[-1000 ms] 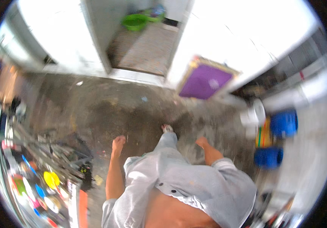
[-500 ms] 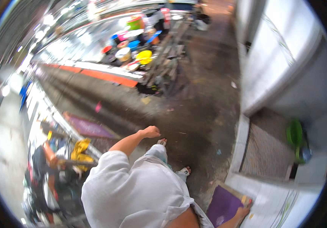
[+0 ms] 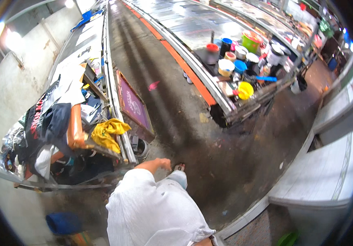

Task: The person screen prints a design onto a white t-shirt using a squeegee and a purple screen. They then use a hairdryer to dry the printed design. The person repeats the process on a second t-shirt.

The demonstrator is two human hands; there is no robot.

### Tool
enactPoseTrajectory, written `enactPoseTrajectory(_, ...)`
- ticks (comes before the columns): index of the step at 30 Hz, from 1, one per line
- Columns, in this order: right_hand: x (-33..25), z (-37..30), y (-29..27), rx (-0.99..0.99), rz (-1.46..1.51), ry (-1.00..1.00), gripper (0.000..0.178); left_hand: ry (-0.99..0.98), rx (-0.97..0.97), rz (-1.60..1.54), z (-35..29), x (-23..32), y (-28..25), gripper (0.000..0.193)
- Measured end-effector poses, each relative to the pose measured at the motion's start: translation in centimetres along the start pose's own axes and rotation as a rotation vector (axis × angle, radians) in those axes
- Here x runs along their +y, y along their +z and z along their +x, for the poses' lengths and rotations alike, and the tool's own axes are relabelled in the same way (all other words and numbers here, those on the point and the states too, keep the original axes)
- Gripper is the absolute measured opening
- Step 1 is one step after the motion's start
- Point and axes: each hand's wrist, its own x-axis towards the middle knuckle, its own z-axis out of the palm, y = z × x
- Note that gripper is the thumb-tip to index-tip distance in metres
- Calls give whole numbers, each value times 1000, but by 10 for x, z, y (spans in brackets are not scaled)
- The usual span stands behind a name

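Note:
My left hand (image 3: 162, 165) hangs low in front of my white-sleeved body, its fingers loosely curled in with nothing visible in them. Below it shows my sandalled foot (image 3: 179, 167) on the dark concrete floor. The nearest thing to that hand is a grey bucket (image 3: 143, 150) at the end of the left table. Just beyond the bucket, a purple printing screen (image 3: 133, 102) in a wooden frame leans against the table's side. My right hand is out of view; only a bit of bare arm (image 3: 204, 242) shows at the lower edge.
A yellow cloth (image 3: 108, 133) and dark garments (image 3: 55, 121) lie piled on the left table. Paint tubs, including a yellow bowl (image 3: 245, 90), crowd the long table's corner across the aisle. A white-topped counter (image 3: 316, 176) stands right, a blue container (image 3: 63, 223) lower left.
My view has swung rightward across the scene toward the left table and aisle. The right hand, earlier on the edge of a purple framed screen at lower right, has gone out of view with it.

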Motion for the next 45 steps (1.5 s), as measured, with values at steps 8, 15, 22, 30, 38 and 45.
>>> enactPoseTrajectory(8, -103, -3, 70, -300, -80, 37, 43, -84, 355, -480, 67, -48, -69, 38)
enactPoseTrajectory(15, -401, 27, 5, -393, 33, -265, 40, -52, 466, -942, 62, -59, -137, 32)
enactPoseTrajectory(22, -673, 20, -1, -512, 175, -653, 40, 47, 358, -1489, 52, -65, -290, 52)
enactPoseTrajectory(30, -942, 25, 46, -768, 650, -820, 47, 76, 261, -1994, 77, -80, -582, 117)
enactPoseTrajectory(38, -1167, -17, 134, -778, 761, -1184, 48, -12, 809, -1904, 138, -214, -802, 68)
enactPoseTrajectory(45, -1418, -74, 256, -733, 934, -1605, 63, 282, 1232, -1806, 97, -387, -1003, 79)
